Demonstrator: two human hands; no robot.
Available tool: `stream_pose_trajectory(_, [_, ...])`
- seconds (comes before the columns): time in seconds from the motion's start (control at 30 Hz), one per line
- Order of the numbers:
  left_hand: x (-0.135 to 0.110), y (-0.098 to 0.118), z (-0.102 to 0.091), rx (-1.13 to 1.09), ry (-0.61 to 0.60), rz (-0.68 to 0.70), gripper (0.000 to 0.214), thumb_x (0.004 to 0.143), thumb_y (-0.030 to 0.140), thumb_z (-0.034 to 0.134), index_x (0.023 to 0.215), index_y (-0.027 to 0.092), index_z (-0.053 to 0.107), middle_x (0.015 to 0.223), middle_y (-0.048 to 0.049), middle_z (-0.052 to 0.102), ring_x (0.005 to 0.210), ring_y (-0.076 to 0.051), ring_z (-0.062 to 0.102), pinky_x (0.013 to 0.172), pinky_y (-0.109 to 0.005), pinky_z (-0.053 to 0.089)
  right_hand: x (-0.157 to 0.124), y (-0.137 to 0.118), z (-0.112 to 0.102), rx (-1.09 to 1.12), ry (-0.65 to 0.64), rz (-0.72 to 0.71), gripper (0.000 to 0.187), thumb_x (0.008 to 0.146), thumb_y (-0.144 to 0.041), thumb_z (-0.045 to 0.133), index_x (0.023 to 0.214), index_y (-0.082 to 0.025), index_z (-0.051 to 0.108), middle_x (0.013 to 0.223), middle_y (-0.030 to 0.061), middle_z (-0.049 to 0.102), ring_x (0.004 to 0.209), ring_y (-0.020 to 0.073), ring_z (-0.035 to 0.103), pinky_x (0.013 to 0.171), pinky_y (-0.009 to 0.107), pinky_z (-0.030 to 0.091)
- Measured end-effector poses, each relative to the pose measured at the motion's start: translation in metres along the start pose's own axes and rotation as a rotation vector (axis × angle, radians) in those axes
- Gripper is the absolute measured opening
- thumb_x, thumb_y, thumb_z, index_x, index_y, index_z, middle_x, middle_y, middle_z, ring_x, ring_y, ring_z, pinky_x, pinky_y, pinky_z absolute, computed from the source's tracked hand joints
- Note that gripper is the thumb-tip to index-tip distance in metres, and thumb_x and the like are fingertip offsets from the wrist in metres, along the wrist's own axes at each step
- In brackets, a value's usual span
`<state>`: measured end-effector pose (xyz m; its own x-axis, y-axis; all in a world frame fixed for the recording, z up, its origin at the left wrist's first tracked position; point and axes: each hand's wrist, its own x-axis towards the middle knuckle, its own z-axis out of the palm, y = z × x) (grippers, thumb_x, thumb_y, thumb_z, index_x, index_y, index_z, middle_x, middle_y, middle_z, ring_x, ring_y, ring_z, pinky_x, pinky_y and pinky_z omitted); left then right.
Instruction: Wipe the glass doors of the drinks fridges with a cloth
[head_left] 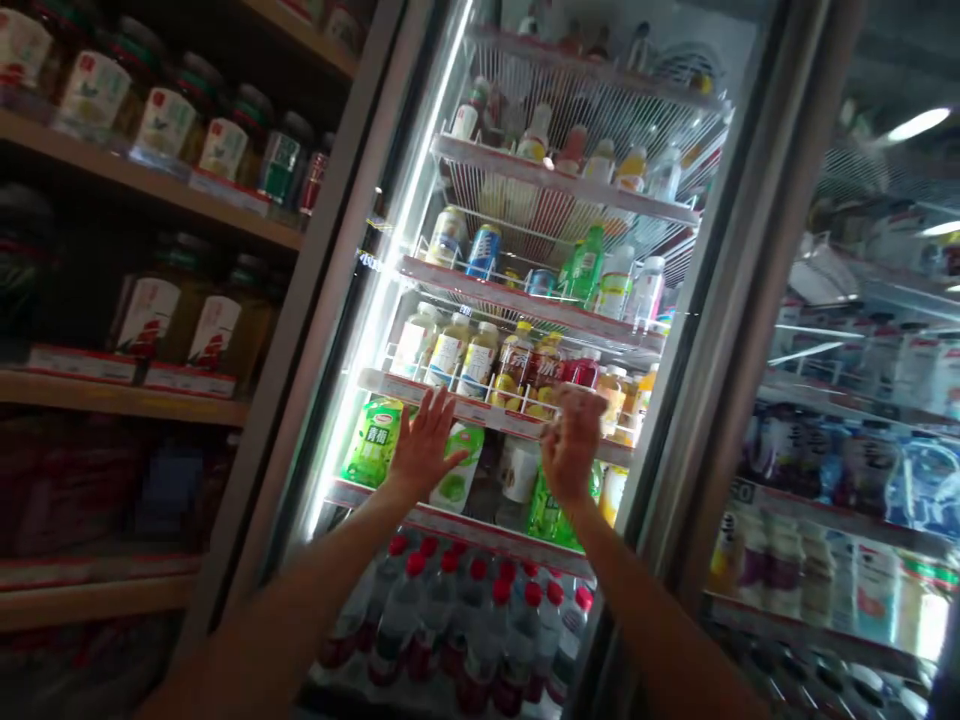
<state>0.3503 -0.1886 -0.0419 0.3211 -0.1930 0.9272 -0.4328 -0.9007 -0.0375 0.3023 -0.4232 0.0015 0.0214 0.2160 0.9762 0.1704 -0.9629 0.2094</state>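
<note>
My left hand (424,445) is open, its fingers spread in front of a shelf's front edge in a lit drinks fridge. A green drink carton (373,440) is just left of it, and a white-and-green carton (459,465) to its right. My right hand (574,440) is raised with curled, blurred fingers; whether anything is inside them is hidden. Behind it are a red drink bottle (583,370) and a bright green pack (551,515). Brown-labelled bottles (514,365) line the shelf above. Whether either hand touches the shelf, I cannot tell.
Red-capped bottles (450,600) fill the fridge bottom. Higher wire shelves carry cans and bottles, including a blue can (484,250). A metal door frame (750,300) stands at the right, with another stocked fridge beyond. Wooden shelves (150,395) with jars are at the left.
</note>
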Motion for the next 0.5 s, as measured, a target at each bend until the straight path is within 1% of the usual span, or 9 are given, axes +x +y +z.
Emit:
stream_pose_trajectory(0.07, [0.0,-0.002,-0.003,0.022,-0.01,0.007,0.076,0.083,0.052,0.048,0.143,0.012,0.025,0.15,-0.0139,0.022,0.14,-0.03,0.017,0.111,-0.053,0.016,-0.005,-0.049,0.02,0.034,-0.058,-0.186,0.053,0.084,-0.017,0.04,0.136,-0.018,0.038,0.146,0.0106,0.03,0.139,0.0273,0.014,0.108,0.05,0.025])
stream_pose_trajectory(0.1, [0.0,-0.004,-0.005,0.031,-0.016,0.017,0.075,0.083,0.052,0.048,0.142,0.012,0.026,0.15,-0.0137,0.023,0.14,-0.029,0.018,0.111,-0.052,0.016,-0.007,-0.063,0.025,0.041,-0.092,-0.283,0.051,0.083,-0.018,0.042,0.135,-0.02,0.041,0.144,0.0082,0.035,0.139,0.0252,0.016,0.11,0.047,0.023])
stream_pose_trajectory(0.17, [-0.002,-0.007,-0.009,0.04,-0.036,0.042,0.074,0.083,0.052,0.049,0.142,0.013,0.028,0.149,-0.013,0.024,0.14,-0.029,0.018,0.111,-0.051,0.017,-0.012,-0.062,0.021,0.022,-0.141,-0.386,0.05,0.084,-0.019,0.045,0.134,-0.023,0.043,0.14,0.006,0.041,0.138,0.0229,0.02,0.112,0.046,0.018])
stream_pose_trajectory(0.23, [-0.004,-0.009,-0.011,0.034,-0.06,0.053,0.073,0.083,0.051,0.049,0.142,0.013,0.028,0.15,-0.0123,0.024,0.14,-0.028,0.018,0.111,-0.05,0.018,-0.019,-0.026,0.0,-0.052,-0.097,-0.3,0.05,0.085,-0.021,0.043,0.135,-0.024,0.041,0.139,0.0071,0.043,0.136,0.0233,0.025,0.111,0.049,0.016])
stream_pose_trajectory(0.3, [-0.007,-0.007,-0.01,0.021,-0.079,0.039,0.073,0.083,0.05,0.049,0.142,0.013,0.027,0.15,-0.0125,0.023,0.14,-0.028,0.017,0.111,-0.051,0.017,-0.029,0.025,-0.026,-0.157,0.018,-0.091,0.05,0.086,-0.021,0.041,0.136,-0.022,0.04,0.141,0.0105,0.04,0.135,0.0264,0.028,0.108,0.053,0.02])
stream_pose_trajectory(0.37, [-0.008,-0.003,-0.007,0.008,-0.077,0.004,0.072,0.084,0.048,0.048,0.142,0.012,0.026,0.15,-0.0135,0.021,0.14,-0.029,0.015,0.111,-0.052,0.017,-0.04,0.059,-0.046,-0.206,0.092,0.114,0.052,0.085,-0.023,0.042,0.137,-0.019,0.039,0.143,0.0142,0.035,0.133,0.0293,0.03,0.104,0.053,0.027])
stream_pose_trajectory(0.4, [-0.008,0.0,-0.005,0.003,-0.071,-0.012,0.071,0.085,0.048,0.047,0.143,0.012,0.025,0.15,-0.0139,0.02,0.14,-0.03,0.014,0.111,-0.053,0.016,-0.047,0.063,-0.049,-0.208,0.123,0.174,0.054,0.085,-0.023,0.042,0.138,-0.017,0.038,0.144,0.0157,0.033,0.133,0.0306,0.03,0.103,0.054,0.029])
stream_pose_trajectory(0.43, [-0.008,0.003,-0.003,0.0,-0.062,-0.027,0.071,0.085,0.047,0.047,0.143,0.012,0.025,0.151,-0.0143,0.019,0.14,-0.03,0.013,0.111,-0.054,0.016,-0.053,0.056,-0.047,-0.194,0.139,0.201,0.055,0.084,-0.023,0.042,0.139,-0.016,0.036,0.145,0.0167,0.031,0.133,0.0316,0.029,0.102,0.055,0.031])
stream_pose_trajectory(0.5, [-0.008,0.006,-0.001,-0.001,-0.047,-0.043,0.071,0.086,0.047,0.046,0.143,0.011,0.024,0.151,-0.0149,0.019,0.14,-0.03,0.012,0.11,-0.054,0.017,-0.068,0.017,-0.03,-0.139,0.13,0.167,0.057,0.085,-0.02,0.039,0.141,-0.017,0.033,0.146,0.0165,0.028,0.136,0.0322,0.024,0.102,0.057,0.03])
